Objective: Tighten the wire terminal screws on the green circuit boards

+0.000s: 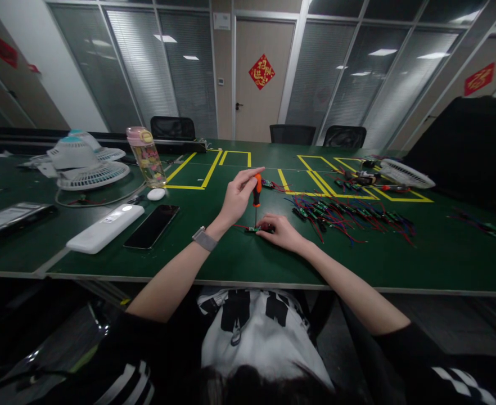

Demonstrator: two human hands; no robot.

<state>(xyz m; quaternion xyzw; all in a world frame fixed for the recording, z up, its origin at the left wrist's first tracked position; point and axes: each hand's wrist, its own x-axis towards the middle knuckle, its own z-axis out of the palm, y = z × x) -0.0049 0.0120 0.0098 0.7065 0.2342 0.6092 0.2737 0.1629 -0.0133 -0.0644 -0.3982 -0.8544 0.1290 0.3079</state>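
Note:
My left hand [238, 196] is closed round the orange and black handle of a screwdriver [257, 194]. The screwdriver stands upright, and its thin shaft runs down to a small green circuit board [252, 229] lying on the table. At the board's right end, the fingers of my right hand [282, 232] grip it and press it to the tabletop, hiding part of it. A red wire trails from its left end. Just beyond the screwdriver handle lies another small board with wires [269, 184].
Right of my hands spreads a pile of wired circuit boards [353, 214] on the green table [214, 264]. To the left are a black phone [152, 226], a white oblong device [105, 229], a bottle [147, 157] and white fans [88, 163]. Yellow tape [184, 187] marks rectangles farther back.

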